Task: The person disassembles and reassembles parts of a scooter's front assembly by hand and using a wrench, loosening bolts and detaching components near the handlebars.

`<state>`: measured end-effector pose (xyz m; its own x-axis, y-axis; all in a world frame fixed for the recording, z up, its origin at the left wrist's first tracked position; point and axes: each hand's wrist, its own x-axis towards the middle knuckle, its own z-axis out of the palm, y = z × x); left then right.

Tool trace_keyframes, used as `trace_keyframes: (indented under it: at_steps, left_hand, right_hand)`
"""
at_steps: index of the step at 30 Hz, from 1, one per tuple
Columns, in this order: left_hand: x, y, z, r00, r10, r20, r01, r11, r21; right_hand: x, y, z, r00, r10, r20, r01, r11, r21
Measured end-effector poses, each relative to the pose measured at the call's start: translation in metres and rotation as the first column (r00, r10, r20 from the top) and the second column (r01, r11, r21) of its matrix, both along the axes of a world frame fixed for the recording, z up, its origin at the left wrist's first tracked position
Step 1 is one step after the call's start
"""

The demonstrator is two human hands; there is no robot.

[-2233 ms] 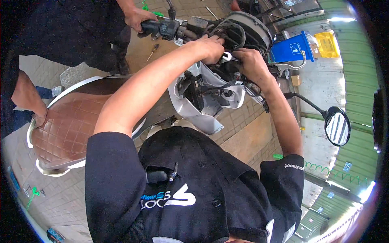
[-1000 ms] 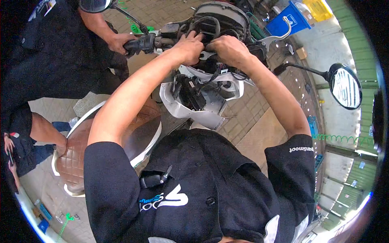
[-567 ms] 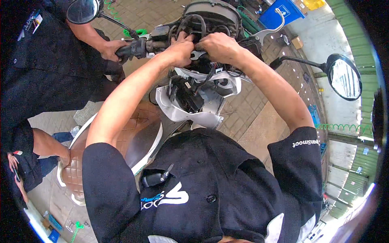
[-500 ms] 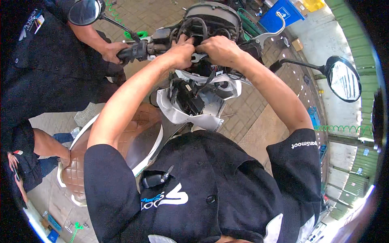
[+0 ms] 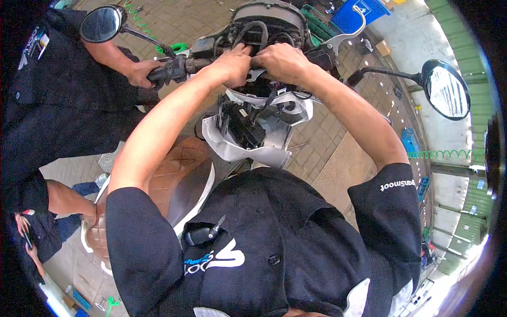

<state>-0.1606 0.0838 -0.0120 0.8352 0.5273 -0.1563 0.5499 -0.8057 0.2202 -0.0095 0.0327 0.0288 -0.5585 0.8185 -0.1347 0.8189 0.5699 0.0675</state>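
Observation:
Both my hands reach into the opened front of a scooter, behind its dark headlight housing [image 5: 272, 11]. My left hand [image 5: 235, 64] is closed, its fingers bent down among the black cables. Right beside it, my right hand [image 5: 285, 61] is curled with knuckles up, fingertips hidden in the cavity. What either hand holds cannot be made out. A black cable loop [image 5: 256, 25] arches just beyond them. Closer to me, white body panels [image 5: 240, 151] hang loose around black parts and wiring. A co-worker's hand [image 5: 142, 73] grips the left handlebar grip [image 5: 171, 70].
Mirrors stick out left [image 5: 101, 24] and right [image 5: 448, 96], and a silver lever [image 5: 349, 36] at the right. The brown seat [image 5: 177, 161] lies under my left arm. Farther off are a blue bin [image 5: 359, 15] and a cardboard box [image 5: 383, 48]. Another person stands lower left.
The open-ended spanner head visible between my hands is now hidden. The handlebar and the left mirror have shifted slightly left and up in the view. Both hands stay inside the cavity.

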Motion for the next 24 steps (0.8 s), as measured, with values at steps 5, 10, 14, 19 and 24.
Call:
trace_keyframes:
  at_steps: [5,10,14,19,24]
  left_hand:
    - [-0.003,0.004,-0.008,0.998,0.014,0.055,-0.011,0.999,-0.053]
    - [-0.004,0.013,-0.016,0.998,-0.024,0.065,0.022,0.999,0.025]
    - [0.002,0.01,0.004,0.991,-0.019,-0.135,0.015,0.999,-0.028]
    - [0.005,0.011,0.012,0.979,-0.048,-0.2,0.052,0.999,0.015]
    - [-0.001,0.006,0.003,0.995,-0.023,-0.102,0.016,0.998,-0.062]
  right_hand:
    - [-0.004,-0.001,-0.002,0.995,-0.087,-0.039,0.086,0.996,-0.039]
    - [-0.009,0.001,0.004,0.991,-0.133,0.008,0.134,0.989,-0.061]
    - [0.002,0.003,0.003,0.998,-0.06,-0.032,0.057,0.995,-0.079]
    - [0.001,0.004,-0.003,0.994,-0.081,-0.072,0.079,0.996,-0.03]
    - [0.0,0.0,-0.006,0.994,-0.066,-0.089,0.065,0.998,-0.02]
